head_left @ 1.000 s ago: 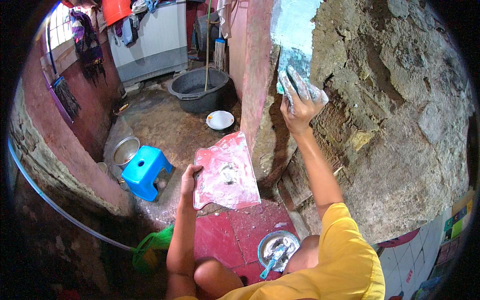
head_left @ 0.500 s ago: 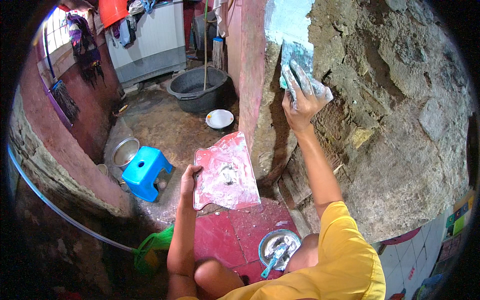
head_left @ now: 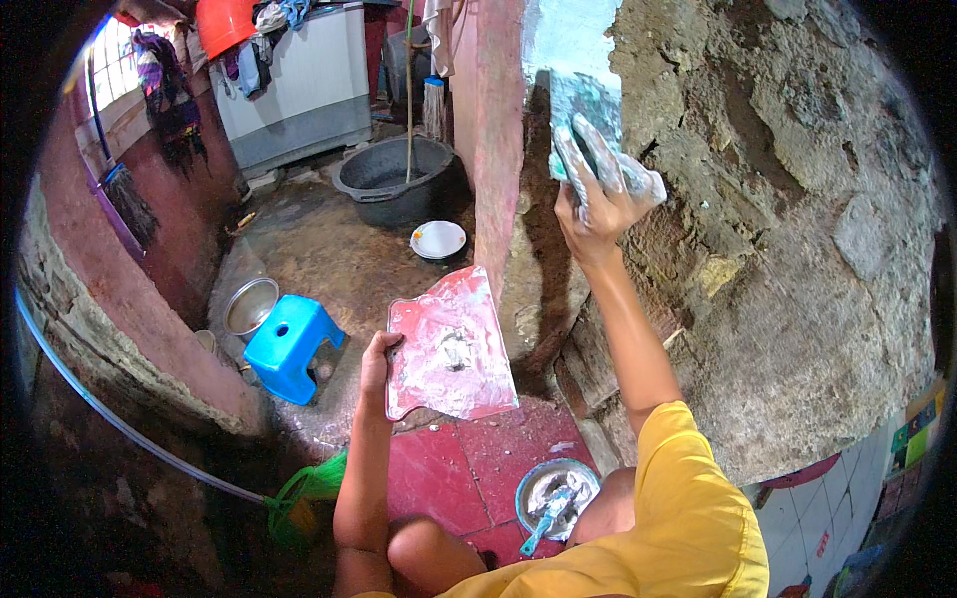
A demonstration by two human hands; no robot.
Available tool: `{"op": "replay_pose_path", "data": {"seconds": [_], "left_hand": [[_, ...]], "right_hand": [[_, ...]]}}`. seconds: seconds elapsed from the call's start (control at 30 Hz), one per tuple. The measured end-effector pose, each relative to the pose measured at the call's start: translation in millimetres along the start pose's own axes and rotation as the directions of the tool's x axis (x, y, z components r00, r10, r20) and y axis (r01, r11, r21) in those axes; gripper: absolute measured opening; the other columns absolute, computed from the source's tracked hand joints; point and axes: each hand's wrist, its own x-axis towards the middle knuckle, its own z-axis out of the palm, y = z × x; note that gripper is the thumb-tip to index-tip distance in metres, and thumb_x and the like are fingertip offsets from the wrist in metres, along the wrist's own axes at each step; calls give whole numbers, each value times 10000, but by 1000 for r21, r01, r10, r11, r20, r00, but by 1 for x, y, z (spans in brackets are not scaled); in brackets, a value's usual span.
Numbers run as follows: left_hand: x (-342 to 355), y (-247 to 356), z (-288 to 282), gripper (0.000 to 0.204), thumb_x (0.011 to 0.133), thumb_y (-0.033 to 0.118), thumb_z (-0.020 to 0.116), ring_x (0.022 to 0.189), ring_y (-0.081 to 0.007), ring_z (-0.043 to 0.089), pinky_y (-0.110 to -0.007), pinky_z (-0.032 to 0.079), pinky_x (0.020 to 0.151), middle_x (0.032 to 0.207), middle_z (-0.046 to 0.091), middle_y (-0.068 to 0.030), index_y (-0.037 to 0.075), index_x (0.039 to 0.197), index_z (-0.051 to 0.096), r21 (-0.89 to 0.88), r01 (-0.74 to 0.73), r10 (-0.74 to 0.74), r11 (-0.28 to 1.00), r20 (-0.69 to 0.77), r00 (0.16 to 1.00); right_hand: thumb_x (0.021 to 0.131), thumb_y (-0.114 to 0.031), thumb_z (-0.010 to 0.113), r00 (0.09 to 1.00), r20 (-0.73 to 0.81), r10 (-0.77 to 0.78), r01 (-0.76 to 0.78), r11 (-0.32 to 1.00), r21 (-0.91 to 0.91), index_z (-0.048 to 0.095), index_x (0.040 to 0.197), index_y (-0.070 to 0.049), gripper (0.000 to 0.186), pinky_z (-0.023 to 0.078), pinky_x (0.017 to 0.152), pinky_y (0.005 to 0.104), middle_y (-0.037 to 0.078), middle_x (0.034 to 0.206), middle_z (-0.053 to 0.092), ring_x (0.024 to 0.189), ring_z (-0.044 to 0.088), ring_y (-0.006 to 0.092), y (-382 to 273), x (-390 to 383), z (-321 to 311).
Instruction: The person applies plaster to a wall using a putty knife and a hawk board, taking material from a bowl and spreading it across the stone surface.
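Observation:
My right hand [head_left: 606, 194], smeared with white paste, grips a flat green-grey scraper blade [head_left: 586, 100] and presses it on the wall edge. Just above the blade lies a smooth coat of white paste [head_left: 568, 35] on the rough wall [head_left: 738, 229]. In my left hand [head_left: 377, 361] is a broken-edged pink plastic board [head_left: 434, 369], held by its left side, with white paste spread over it and a thicker dab in the middle. By my knee a bowl [head_left: 580, 518] of white paste stands on red tiles, a blue-handled putty knife [head_left: 546, 520] resting in it.
A blue plastic stool [head_left: 289, 344] and a metal bowl [head_left: 251, 306] are on the floor at left. Farther off are a white plate [head_left: 437, 239] and a large black tub [head_left: 394, 199] with a pole in it. A green net [head_left: 309, 488] lies by my left arm.
My right hand has shifted slightly to the left with the scraper, and more of the blade's face shows. My left hand and the pink board have hardly moved.

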Motion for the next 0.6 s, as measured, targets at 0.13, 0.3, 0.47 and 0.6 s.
{"op": "replay_pose_path", "data": {"seconds": [0.13, 0.3, 0.47, 0.6], "left_hand": [[-2, 0, 7, 168, 723, 175, 486, 547, -181, 545, -288, 466, 563, 651, 561, -81, 14, 727, 537, 42, -34, 36, 999, -49, 998], [-4, 3, 8, 180, 723, 180, 477, 547, -189, 547, -295, 468, 566, 659, 564, -88, 10, 733, 536, 23, 10, -9, 1000, -51, 999], [-9, 2, 15, 193, 727, 185, 474, 552, -198, 553, -302, 472, 564, 674, 571, -97, 4, 746, 536, 36, -11, 13, 999, -67, 998], [-10, 3, 15, 197, 732, 185, 470, 560, -198, 557, -303, 474, 567, 687, 575, -101, 1, 758, 534, 44, -10, 12, 999, -41, 999]], "right_hand": [[569, -107, 619, 994, 105, 5, -2, 1000, -23, 634, 934, -131, 367, 251, 835, 360, 30, 990, 595, 845, 517, 212, 3, -6, 7], [566, -85, 616, 988, 153, -6, 13, 999, -44, 642, 909, -124, 347, 248, 859, 365, 28, 1006, 593, 858, 525, 206, -4, -34, -10], [551, -81, 607, 998, 59, -30, 29, 999, 15, 648, 837, -96, 289, 282, 821, 359, 67, 942, 612, 799, 558, 222, -5, -20, -14], [556, -75, 622, 997, 82, -6, 4, 1000, 24, 610, 983, -147, 434, 317, 792, 388, 26, 1083, 555, 871, 520, 219, -9, 7, 1]]}}
